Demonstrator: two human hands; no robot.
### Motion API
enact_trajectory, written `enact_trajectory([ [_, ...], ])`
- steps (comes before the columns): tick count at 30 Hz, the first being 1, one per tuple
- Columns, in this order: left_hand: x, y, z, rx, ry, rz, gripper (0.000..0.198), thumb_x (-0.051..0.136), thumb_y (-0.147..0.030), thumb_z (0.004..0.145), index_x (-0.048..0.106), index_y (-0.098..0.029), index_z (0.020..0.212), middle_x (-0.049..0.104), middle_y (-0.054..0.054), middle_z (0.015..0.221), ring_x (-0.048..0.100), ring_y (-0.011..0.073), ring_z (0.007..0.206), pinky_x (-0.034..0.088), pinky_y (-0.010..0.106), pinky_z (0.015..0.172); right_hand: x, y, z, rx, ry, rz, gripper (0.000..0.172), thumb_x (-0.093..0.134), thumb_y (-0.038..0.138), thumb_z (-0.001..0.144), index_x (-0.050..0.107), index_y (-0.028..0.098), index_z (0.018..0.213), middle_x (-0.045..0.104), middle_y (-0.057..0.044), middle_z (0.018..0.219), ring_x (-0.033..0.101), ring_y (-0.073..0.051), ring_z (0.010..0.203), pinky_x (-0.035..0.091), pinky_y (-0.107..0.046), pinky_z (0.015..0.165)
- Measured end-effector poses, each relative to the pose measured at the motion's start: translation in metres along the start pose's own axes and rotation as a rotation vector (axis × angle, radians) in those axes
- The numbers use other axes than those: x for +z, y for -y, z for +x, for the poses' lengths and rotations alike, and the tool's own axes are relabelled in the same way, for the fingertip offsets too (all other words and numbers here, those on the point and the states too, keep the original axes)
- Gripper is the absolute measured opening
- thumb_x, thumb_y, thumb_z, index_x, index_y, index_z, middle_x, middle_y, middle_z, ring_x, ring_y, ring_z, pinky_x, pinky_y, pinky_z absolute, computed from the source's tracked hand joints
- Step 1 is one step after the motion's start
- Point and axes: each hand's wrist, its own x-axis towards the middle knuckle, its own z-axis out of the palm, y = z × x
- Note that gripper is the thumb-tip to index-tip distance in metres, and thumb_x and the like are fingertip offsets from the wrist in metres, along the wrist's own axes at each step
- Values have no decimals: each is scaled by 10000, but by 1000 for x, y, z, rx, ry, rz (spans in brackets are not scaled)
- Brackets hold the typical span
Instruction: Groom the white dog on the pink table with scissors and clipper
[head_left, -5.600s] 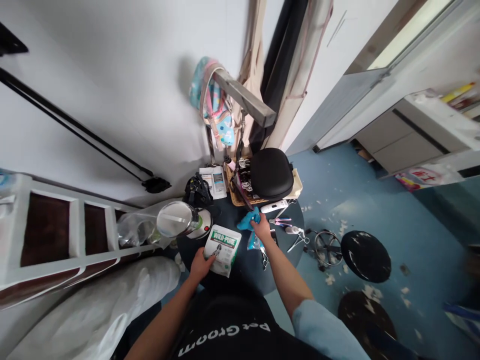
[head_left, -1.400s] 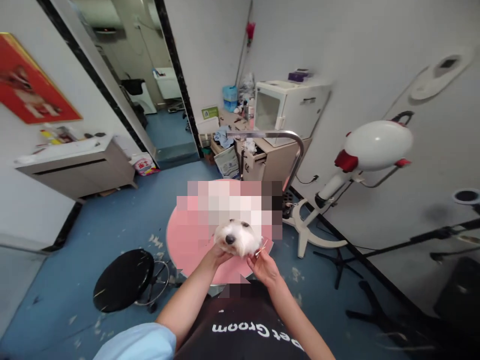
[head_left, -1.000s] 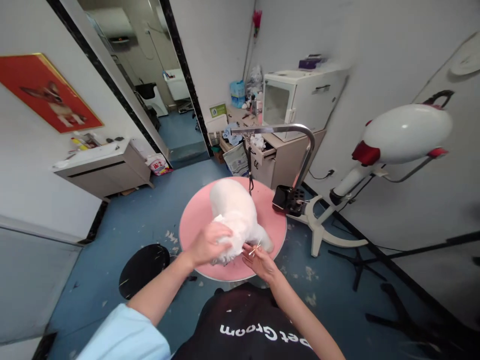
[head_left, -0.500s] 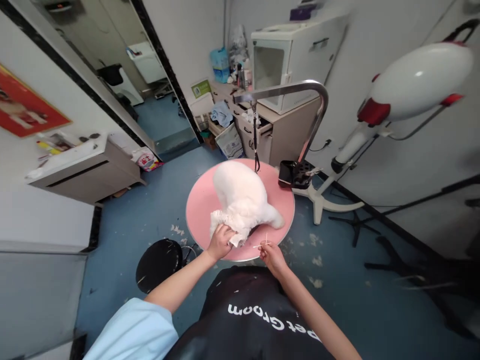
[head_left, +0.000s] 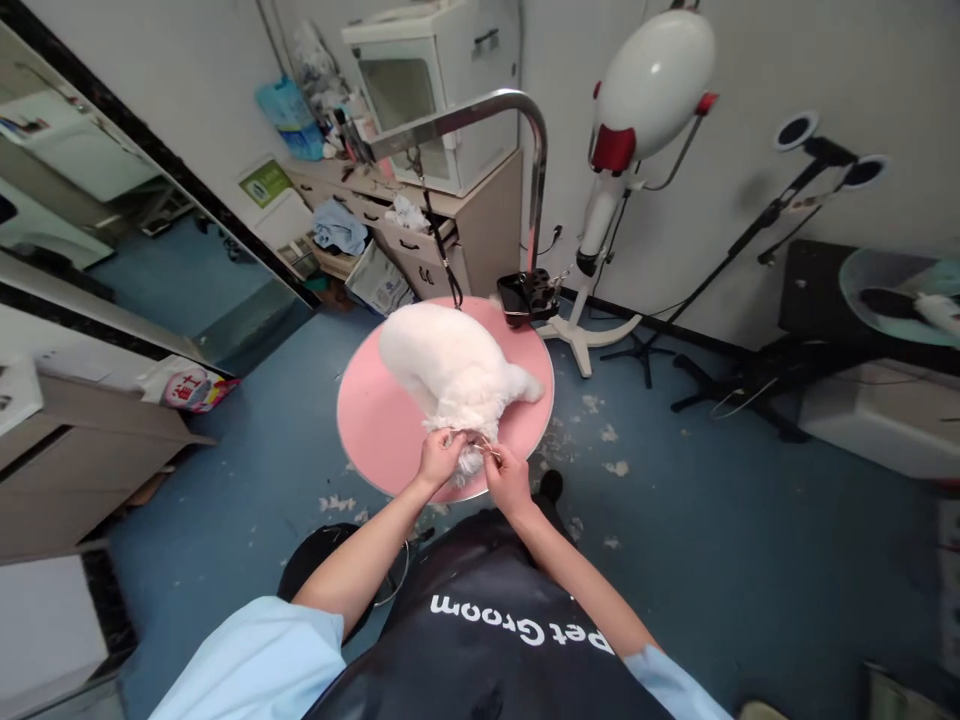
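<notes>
- The white dog [head_left: 439,345] is resting on the round pink grooming table [head_left: 375,440], its head at the table's near side.
- The left hand [head_left: 439,457] is pinching the dog's fur at the head; the exact spot is too small to tell.
- The right hand [head_left: 508,483] is gripping thin cotton swabs [head_left: 486,449] between its fingertips, close beside the left hand.
- A black noose [head_left: 442,250] is hanging from the metal grooming arm [head_left: 538,180].
- A black tool tray [head_left: 516,300] is sitting at the table's edge.
</notes>
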Motion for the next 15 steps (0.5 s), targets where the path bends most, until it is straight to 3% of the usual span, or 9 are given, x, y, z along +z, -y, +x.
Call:
enact_trajectory([
  [3, 4, -3, -1, 19, 3, -32, 288, 599, -386, 798, 597, -179, 598, 554, -9, 585, 496, 142, 609, 387, 245, 597, 8, -7, 2, -188, -5, -193, 254, 458, 201, 926, 710, 181, 952, 737, -91, 856, 683, -204, 757, 525, -297, 703],
  [8, 8, -8, 1, 40, 11, -54, 346, 636, -419, 794, 562, -182, 553, 505, -25, 555, 460, 126, 589, 367, 237, 577, 15, -18, 6, -253, -27, -336, 259, 445, 175, 940, 702, 170, 964, 734, -112, 899, 688, -207, 805, 523, -291, 747],
  [15, 4, -13, 8, -26, 64, -178, 259, 633, -404, 797, 714, -160, 768, 708, 34, 763, 624, 173, 725, 471, 276, 714, 26, -12, 14, -150, -90, -25, 225, 502, 212, 903, 723, 191, 866, 723, -56, 772, 662, -181, 703, 523, -284, 694],
])
